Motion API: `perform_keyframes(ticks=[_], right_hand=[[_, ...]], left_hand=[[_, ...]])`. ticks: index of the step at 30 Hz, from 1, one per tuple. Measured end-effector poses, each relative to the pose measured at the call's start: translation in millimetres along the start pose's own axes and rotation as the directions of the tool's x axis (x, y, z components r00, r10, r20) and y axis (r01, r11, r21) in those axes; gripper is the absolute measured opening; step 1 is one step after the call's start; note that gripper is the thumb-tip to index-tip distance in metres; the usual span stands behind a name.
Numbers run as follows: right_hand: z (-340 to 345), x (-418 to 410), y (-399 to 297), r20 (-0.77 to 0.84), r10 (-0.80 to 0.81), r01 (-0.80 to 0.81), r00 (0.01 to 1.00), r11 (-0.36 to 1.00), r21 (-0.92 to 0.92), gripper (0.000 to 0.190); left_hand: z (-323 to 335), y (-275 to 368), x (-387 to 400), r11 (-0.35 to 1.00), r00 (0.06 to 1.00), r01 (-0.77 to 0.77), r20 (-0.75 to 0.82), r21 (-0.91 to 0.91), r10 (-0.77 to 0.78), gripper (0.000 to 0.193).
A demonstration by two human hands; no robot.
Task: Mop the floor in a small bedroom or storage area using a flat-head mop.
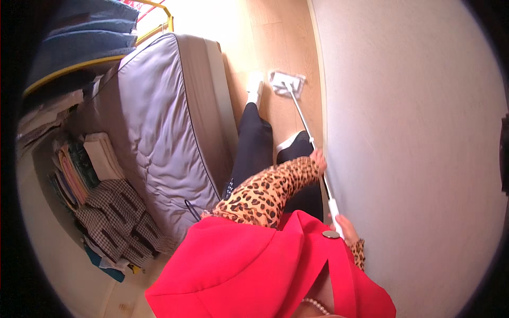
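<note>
Both hands are on the pole of a flat mop. My left hand (319,162) is closed around the thin metal pole (302,115) about midway along it. My right hand (346,229) grips the white handle (335,212) at the pole's near end, close to my red garment. At the far end, the rectangular mop head (287,84), with a light cloth or pad showing around its edges, rests on the wood-look floor (267,43). It lies between my white shoe (255,85) and the wall.
A pale wall (405,119) runs along the right. On the left stands a bed with a grey cover (159,119). Beyond it are folded clothes (105,157), a checked garment (115,206), and jeans (91,35) by a yellow metal frame (170,20).
</note>
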State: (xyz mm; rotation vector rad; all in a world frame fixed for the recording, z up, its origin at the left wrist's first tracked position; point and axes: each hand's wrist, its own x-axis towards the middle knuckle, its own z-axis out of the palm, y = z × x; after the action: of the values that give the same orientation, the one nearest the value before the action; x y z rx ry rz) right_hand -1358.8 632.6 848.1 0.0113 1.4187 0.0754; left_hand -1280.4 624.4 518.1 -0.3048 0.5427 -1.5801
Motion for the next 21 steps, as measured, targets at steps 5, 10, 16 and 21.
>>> perform_keyframes(ticks=[5,10,16,21], right_hand=[[-41,-28,91,-0.122,-0.282,0.199,0.952,0.869,-0.454,0.025],[-36,-28,102,-0.252,-0.122,0.044,0.96,0.955,-0.295,0.025],[53,56,5,0.005,-0.047,0.047,0.999,0.998,-0.05,0.033],[195,172,-57,0.276,-0.108,0.077,0.955,0.99,0.119,0.032]], left_hand=[[-2,-56,-89,0.944,0.819,0.265,-0.47,-0.196,-0.328,0.019],[-5,-39,-82,0.893,0.879,0.344,-0.235,-0.29,-0.415,0.02],[-2,85,-1,0.973,0.899,0.229,-0.386,0.015,-0.206,0.023],[60,300,78,-0.46,0.95,-0.2,-0.057,-0.865,-0.306,0.012]])
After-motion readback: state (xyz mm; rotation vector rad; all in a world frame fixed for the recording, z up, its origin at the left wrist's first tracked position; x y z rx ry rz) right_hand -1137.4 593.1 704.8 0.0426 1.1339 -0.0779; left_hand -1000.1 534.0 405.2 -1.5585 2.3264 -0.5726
